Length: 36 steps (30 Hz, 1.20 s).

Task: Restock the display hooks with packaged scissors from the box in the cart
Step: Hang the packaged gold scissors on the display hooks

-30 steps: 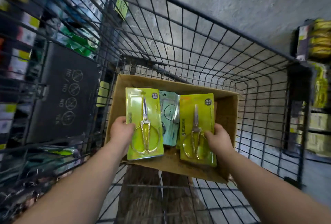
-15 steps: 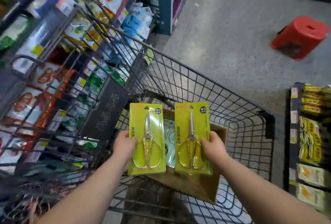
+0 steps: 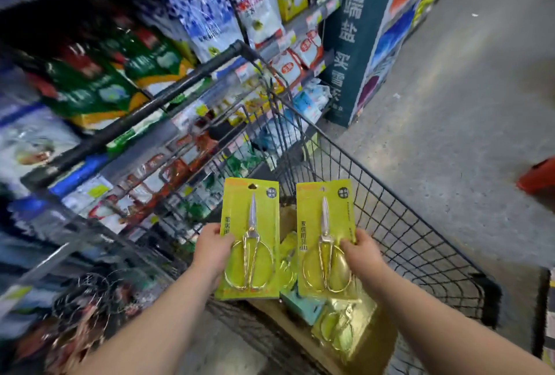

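Scissors pkg (image 3: 253,194) upright in left hand (image 3: 211,250); 2nd pkg (image 3: 330,194) in right hand (image 3: 365,254).

Left hand (image 3: 211,250) grips a yellow-green scissors pack (image 3: 249,239) by its left edge, right hand (image 3: 365,254) grips a matching pack (image 3: 326,239) by its right edge, both upright, slightly apart, cardboard box (image 3: 295,335) in wire cart (image 3: 405,224) just below the hands.

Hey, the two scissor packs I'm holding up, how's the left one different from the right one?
The left pack is gripped by the left hand at its left edge, thumb covering part of its vertical print; the right pack is gripped by the right hand at its right edge, print uncovered. Both are yellow-green cards, upright, holding gold-handled scissors pointing up.
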### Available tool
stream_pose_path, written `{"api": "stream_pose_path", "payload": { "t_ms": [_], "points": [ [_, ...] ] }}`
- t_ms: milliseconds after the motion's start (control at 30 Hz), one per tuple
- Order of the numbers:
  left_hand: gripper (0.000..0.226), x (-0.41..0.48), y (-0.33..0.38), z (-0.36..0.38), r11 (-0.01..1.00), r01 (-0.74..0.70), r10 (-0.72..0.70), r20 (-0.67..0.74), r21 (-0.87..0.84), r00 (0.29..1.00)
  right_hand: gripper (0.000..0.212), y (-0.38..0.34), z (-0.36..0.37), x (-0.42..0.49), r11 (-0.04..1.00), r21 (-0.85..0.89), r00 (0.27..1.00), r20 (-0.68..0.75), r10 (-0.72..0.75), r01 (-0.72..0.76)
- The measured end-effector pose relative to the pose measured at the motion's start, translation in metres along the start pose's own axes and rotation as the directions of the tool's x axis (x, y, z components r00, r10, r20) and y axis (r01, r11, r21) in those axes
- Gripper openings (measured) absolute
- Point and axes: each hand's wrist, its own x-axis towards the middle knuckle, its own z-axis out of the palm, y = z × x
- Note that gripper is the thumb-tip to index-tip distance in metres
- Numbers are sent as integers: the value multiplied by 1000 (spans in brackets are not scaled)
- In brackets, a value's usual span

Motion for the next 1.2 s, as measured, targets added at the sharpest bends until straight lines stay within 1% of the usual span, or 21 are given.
{"api": "stream_pose_path", "payload": {
  "t_ms": [33,67,133,200,233,300,333,400,467,500,600,633,667,733,767,833,900,933,1033,1100,1200],
  "points": [
    [22,-2,2,-7,1000,-5,5,-10,-7,1000,51,-9,4,-5,1000,-20,1000,12,-18,18],
    [19,-4,4,-16,1000,-8,7,-18,-17,1000,51,-17,9,-10,998,-39,999,29,-39,40],
    [8,-7,3,-34,998,-21,19,-45,-63,999,48,-35,19,-24,995,-74,995,70,-68,73],
    [8,-15,-1,-59,995,-41,33,-94,-88,995,44,-52,33,-41,987,-105,988,110,-107,118],
    [10,-17,-1,-63,994,-45,36,-95,-98,995,42,-56,35,-46,987,-98,987,114,-115,127],
    [11,-30,-10,-88,986,-50,30,-124,-161,992,38,-66,51,-66,980,-111,978,146,-150,167],
    [11,-36,-18,-102,980,-52,25,-142,-194,990,37,-68,60,-75,974,-117,971,164,-174,194],
    [26,-42,-44,-132,964,-50,1,-182,-263,983,40,-72,79,-96,960,-125,952,215,-219,249],
    [31,-51,-74,-165,953,-56,-13,-225,-298,974,41,-75,100,-122,943,-133,928,262,-264,306],
    [34,-64,-84,-180,949,-53,-28,-249,-310,968,37,-75,110,-136,933,-127,913,285,-290,336],
    [33,-105,-116,-225,925,-77,-57,-336,-373,940,21,-69,140,-181,916,-129,883,344,-319,381],
    [32,-118,-129,-239,919,-76,-75,-362,-387,929,20,-64,150,-196,910,-133,874,362,-325,393],
    [29,-136,-140,-252,910,-83,-88,-386,-406,918,25,-58,162,-211,904,-137,864,382,-330,405],
    [23,-167,-166,-279,889,-110,-105,-434,-443,895,42,-44,186,-236,883,-142,831,432,-350,446],
    [21,-182,-180,-293,884,-126,-108,-459,-450,882,46,-37,200,-248,866,-148,812,453,-369,477],
    [19,-210,-208,-319,883,-147,-129,-533,-445,836,46,-23,227,-274,839,-145,768,506,-393,525],
    [18,-238,-239,-346,863,-163,-165,-570,-479,805,46,-11,252,-305,817,-152,737,544,-401,556],
    [19,-250,-255,-359,853,-168,-183,-584,-495,791,42,-6,263,-323,812,-145,719,570,-399,565],
    [30,-281,-304,-397,837,-177,-230,-626,-518,745,11,3,290,-380,792,-101,651,636,-413,601],
    [31,-306,-328,-417,825,-182,-263,-649,-534,714,9,9,310,-409,762,-89,601,675,-428,642],
    [25,-346,-349,-434,812,-205,-309,-700,-546,643,12,18,334,-447,675,-97,501,748,-436,732]
  ]
}}
